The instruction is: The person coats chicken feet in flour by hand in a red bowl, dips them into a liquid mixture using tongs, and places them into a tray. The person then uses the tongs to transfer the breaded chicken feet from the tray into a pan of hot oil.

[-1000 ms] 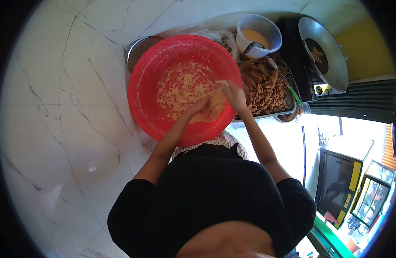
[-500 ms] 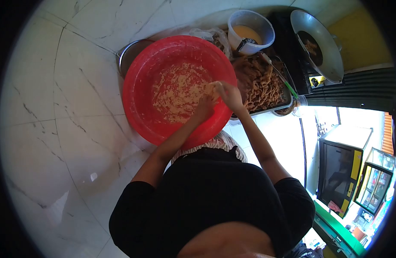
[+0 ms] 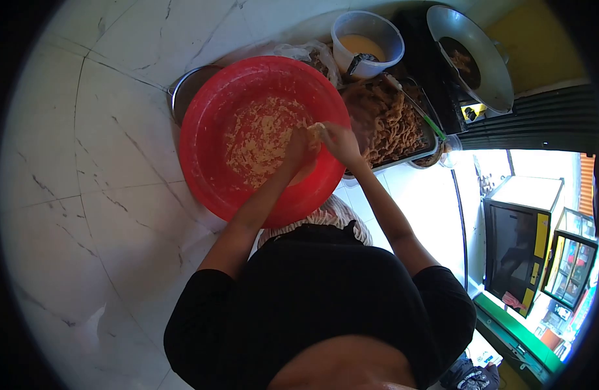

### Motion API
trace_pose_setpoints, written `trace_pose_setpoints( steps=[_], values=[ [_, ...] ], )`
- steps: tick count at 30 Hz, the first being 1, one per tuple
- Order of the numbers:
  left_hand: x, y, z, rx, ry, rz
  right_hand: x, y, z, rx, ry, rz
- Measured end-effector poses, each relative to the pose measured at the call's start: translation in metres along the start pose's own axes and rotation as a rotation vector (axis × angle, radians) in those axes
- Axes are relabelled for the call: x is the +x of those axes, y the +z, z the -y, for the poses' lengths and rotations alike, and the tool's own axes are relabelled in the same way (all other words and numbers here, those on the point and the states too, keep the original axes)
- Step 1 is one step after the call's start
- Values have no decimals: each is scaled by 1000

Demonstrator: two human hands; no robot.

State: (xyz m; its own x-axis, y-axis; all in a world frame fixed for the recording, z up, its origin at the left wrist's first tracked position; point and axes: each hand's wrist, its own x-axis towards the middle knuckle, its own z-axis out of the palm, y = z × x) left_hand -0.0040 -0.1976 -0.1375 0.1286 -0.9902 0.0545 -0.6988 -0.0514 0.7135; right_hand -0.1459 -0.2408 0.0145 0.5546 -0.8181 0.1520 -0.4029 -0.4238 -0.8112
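Observation:
Inside a wide red plastic basin (image 3: 205, 123), loose pale flour crumbs (image 3: 260, 140) cover the bottom. Toward the basin's right side, a pale flour-coated piece (image 3: 318, 132) is held between my two hands; its exact kind is not clear. My right hand (image 3: 339, 143) pinches it from the right. Closed fingers of my left hand (image 3: 298, 146) meet it from the left, partly hidden by the back of that hand.
A metal tray (image 3: 397, 159) heaped with brown fried strips (image 3: 381, 120) stands right of the basin, with green-handled tongs (image 3: 433, 123) on it. Behind are a white tub (image 3: 394, 49) of yellowish liquid and a large wok (image 3: 491, 71). A metal rim (image 3: 174, 104) shows behind the basin.
My left hand has lifted slightly and turned, closing around the floury piece. My right hand keeps its pinch. The whole view has shifted a little.

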Motion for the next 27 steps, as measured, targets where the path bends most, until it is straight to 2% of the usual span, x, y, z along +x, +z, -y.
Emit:
trace_pose_setpoints(
  steps=[2, 3, 5, 6, 8, 9, 11, 14, 15, 17, 18, 20, 21, 23, 24, 26, 27],
  values=[
    [5, 4, 12, -40, -14, 286, 1, 1, -1, 19, -33, -35],
    [1, 2, 11, -37, -15, 285, 1, 0, 1, 24, -27, -21],
    [-18, -3, 4, 816, 748, 97, 1, -3, 6, 32, -23, -9],
    [-28, -10, -1, 819, 747, 99, 1, -4, 8, 40, -13, -3],
    [-44, -35, -18, -81, 146, 375, 1, -6, 10, 51, -2, 5],
    [-47, -49, -30, -79, 139, 374, 1, -6, 11, 66, -8, 2],
    [-49, -73, -49, -392, -488, 785, 1, -5, 11, 85, -15, 3],
    [-58, -53, 0, -580, -388, 710, 0, -4, 10, 44, -20, -12],
    [-55, -66, -12, -582, -393, 709, -1, -4, 11, 53, -8, -7],
    [-43, -108, -53, -788, -613, 376, -1, -3, 11, 64, 3, 1],
    [-36, -111, -49, -789, -615, 374, -2, -2, 9, 41, -7, -11],
    [-19, -119, -37, -282, -402, 326, -2, 1, 4, 19, -19, -17],
    [-16, -118, -33, -284, -405, 323, -1, 3, 2, 20, -38, -34],
    [-13, -108, -25, 3, -251, 131, -1, 5, -1, 19, -58, -51],
    [-14, -96, -14, 2, -252, 131, -1, 5, -1, 13, -53, -54],
    [-18, -68, 10, 261, -29, -2, -2, 5, -1, 4, -47, -58],
    [-19, -62, 8, 258, -28, -3, -2, 5, -1, -3, -45, -53]
  ],
)
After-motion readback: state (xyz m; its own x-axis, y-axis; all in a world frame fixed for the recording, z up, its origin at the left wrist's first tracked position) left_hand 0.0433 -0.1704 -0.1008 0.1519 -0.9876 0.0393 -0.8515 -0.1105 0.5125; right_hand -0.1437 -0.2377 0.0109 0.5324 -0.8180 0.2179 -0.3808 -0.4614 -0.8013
